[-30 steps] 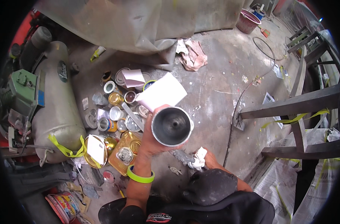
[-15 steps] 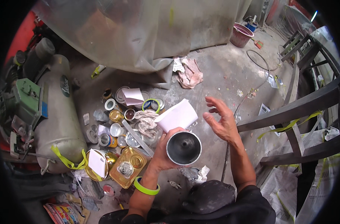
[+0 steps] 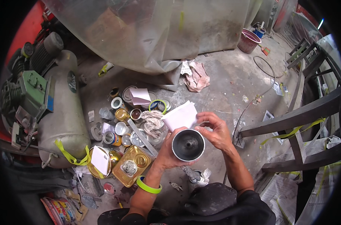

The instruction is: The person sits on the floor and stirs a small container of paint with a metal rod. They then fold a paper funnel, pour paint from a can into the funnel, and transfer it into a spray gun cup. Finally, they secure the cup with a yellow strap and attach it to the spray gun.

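Note:
My left hand [image 3: 165, 154] is wrapped round the left side of a round paint cup [image 3: 188, 145], whose open mouth faces up. Its inside is dark grey, with a small raised centre at the bottom. A folded white paper [image 3: 181, 115] stands against the far side of the cup, by my left fingers; its lower end is hidden. My right hand [image 3: 217, 131] has its fingers curved and apart from the thumb, the tips at the paper's right edge. A yellow-green ring like a tape roll [image 3: 148, 185] sits round my left forearm.
Paint cans [image 3: 121, 114], a gold tin [image 3: 131, 166] and a crumpled rag [image 3: 153, 123] crowd the floor at left. Beyond them lies an air compressor tank [image 3: 62, 112]. Dark frame bars [image 3: 294, 114] stand at right. Plastic sheeting [image 3: 148, 33] hangs ahead; a bucket [image 3: 248, 41] is farther off.
My right hand has come left and down to the paper's right edge, its fingers more curved. My left hand and the cup have shifted slightly right and farther away.

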The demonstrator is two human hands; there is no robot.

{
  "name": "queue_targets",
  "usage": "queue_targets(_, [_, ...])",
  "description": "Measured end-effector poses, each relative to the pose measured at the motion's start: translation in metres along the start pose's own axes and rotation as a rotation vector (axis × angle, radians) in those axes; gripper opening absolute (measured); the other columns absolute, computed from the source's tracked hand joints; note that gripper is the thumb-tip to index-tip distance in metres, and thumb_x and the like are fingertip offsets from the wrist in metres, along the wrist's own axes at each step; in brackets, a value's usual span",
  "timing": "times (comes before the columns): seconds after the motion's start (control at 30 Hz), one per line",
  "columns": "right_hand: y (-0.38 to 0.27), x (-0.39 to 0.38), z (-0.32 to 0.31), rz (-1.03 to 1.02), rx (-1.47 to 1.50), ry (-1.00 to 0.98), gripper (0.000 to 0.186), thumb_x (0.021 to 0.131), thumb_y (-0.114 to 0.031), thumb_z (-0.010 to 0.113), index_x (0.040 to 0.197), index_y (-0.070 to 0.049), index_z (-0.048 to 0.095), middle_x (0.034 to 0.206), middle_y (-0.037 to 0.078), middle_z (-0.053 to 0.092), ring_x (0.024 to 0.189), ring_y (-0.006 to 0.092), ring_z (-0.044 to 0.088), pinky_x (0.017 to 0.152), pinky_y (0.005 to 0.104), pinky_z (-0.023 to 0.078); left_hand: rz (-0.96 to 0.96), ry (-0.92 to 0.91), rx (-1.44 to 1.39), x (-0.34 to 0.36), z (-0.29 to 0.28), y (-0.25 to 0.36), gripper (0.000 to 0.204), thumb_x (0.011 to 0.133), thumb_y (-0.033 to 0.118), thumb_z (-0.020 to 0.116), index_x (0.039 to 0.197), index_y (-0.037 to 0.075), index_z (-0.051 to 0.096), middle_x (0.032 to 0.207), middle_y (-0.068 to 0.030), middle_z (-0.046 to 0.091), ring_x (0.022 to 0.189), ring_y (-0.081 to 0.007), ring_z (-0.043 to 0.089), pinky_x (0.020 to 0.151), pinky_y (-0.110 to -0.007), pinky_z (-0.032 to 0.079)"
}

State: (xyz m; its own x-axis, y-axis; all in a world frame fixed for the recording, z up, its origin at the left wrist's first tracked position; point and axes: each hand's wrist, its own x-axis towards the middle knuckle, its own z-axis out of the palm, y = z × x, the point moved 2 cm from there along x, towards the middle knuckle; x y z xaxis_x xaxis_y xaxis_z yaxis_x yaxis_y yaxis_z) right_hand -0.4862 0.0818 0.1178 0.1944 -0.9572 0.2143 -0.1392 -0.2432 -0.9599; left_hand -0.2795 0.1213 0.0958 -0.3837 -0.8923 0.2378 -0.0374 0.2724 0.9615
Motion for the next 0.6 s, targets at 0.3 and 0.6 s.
queue_targets(0.3, [0.003,0.006,0.009,0.021,-0.175,0.157,0.041,0.089,-0.019,0.077,0.122,0.002,0.066,0.115,0.018,0.068,0.099,0.0219,0.068,0.08,0.0331,0.055,0.019,0.016,0.02,-0.001,-0.002,0.0,0.097,0.053,0.02,0.099,0.134,0.006,0.048,0.122,-0.0056,0.056,0.113,-0.0169,0.057,0.097,-0.034,0.048])
queue_targets(0.6, [-0.007,-0.009,0.014,-0.094,-0.421,0.258,0.043,0.084,-0.016,0.08,0.121,0.001,0.068,0.1,0.02,0.074,0.087,0.0235,0.074,0.076,0.0324,0.057,0.028,0.001,0.048,0.003,-0.002,0.001,0.097,0.054,0.024,0.098,0.135,0.006,0.047,0.124,-0.0085,0.056,0.116,-0.0227,0.055,0.099,-0.038,0.046])
